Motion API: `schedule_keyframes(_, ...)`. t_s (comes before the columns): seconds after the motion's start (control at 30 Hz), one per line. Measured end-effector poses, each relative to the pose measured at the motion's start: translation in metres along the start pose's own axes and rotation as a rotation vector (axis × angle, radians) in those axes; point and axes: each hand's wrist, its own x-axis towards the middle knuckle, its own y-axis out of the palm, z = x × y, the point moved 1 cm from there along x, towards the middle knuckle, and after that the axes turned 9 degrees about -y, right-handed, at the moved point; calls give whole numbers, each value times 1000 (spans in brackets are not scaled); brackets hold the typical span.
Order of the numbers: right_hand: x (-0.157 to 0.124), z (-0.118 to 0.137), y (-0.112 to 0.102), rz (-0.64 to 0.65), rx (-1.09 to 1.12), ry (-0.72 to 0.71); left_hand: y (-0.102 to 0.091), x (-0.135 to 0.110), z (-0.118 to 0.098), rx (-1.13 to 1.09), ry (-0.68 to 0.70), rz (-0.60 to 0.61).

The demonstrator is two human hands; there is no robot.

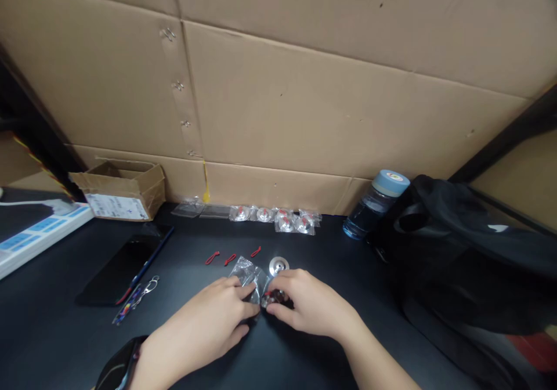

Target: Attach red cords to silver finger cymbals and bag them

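My left hand (217,317) pinches a small clear plastic bag (248,274) at the middle of the black table (61,332). Close beside it, my right hand (304,303) grips a small metal disc with a red part (273,297) at the bag's mouth. Just behind my fingers a loose silver metal disc (277,265) lies on the table. Three small red clips (230,257) sit in a row to the left of it. Several bagged discs (278,217) lie lined up along the cardboard wall.
A cardboard wall (304,105) closes the back. At the left are an open cardboard box (122,190), a black phone (117,268), a blue pen (150,259) and a lanyard with a clip (137,294). A blue-capped bottle (374,204) and a black bag (470,251) stand right.
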Motion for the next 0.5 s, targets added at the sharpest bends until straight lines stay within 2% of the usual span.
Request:
schedule_keyframes(0.27,5,-4,5,-77,-44,21,-4,-2,1,-3,30,1)
schedule_keyframes(0.5,5,-4,4,-35,-117,-13,-5,0,-2,-19,-1,21)
